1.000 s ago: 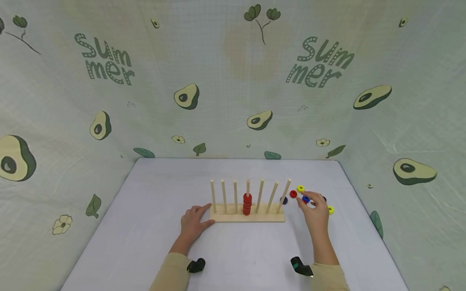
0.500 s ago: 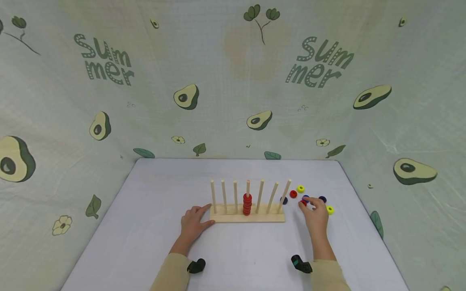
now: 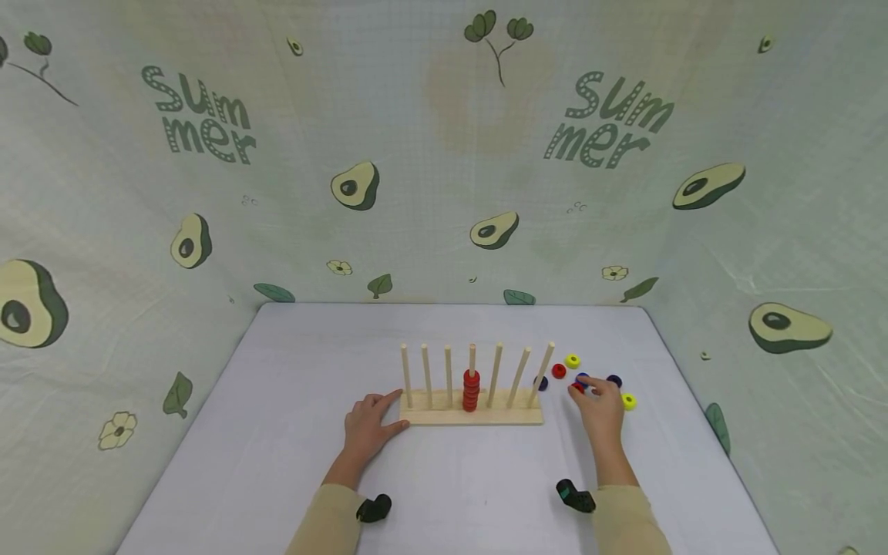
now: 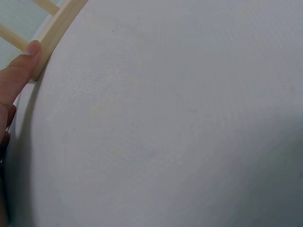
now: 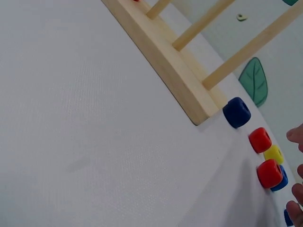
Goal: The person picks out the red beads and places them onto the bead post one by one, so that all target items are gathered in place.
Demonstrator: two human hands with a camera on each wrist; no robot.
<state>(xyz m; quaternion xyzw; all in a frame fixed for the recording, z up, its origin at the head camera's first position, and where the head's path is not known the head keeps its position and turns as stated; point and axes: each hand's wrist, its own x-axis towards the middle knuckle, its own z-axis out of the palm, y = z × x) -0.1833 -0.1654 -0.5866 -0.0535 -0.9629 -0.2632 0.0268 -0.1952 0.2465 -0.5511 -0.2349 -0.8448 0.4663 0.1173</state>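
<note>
A wooden peg stand (image 3: pixel 444 417) with several upright pegs lies across the table, red beads (image 3: pixel 471 391) stacked on its middle peg. My left hand (image 3: pixel 368 424) holds the left end, thumb at the front edge and index finger at the back corner. In the left wrist view that thumb (image 4: pixel 19 71) rests against the base. To the right of the stand, my right hand (image 3: pixel 602 405) hovers with thumb and index finger apart, over a red bead (image 5: pixel 270 173) and a blue bead (image 5: pixel 283 179). In the right wrist view these beads lie on the table, apart from the fingertips (image 5: pixel 296 135).
Around the right hand lie a navy bead (image 3: pixel 541 382), another red bead (image 3: pixel 559 371), a yellow bead (image 3: pixel 572 360), a second navy bead (image 3: pixel 614 380) and a second yellow bead (image 3: pixel 628 401). A printed cloth (image 3: pixel 423 123) hangs behind the white table (image 3: pixel 458 493).
My right hand has shifted slightly and its thumb and index finger have come closer together near the red and blue beads. The left hand and the stand have stayed still.
</note>
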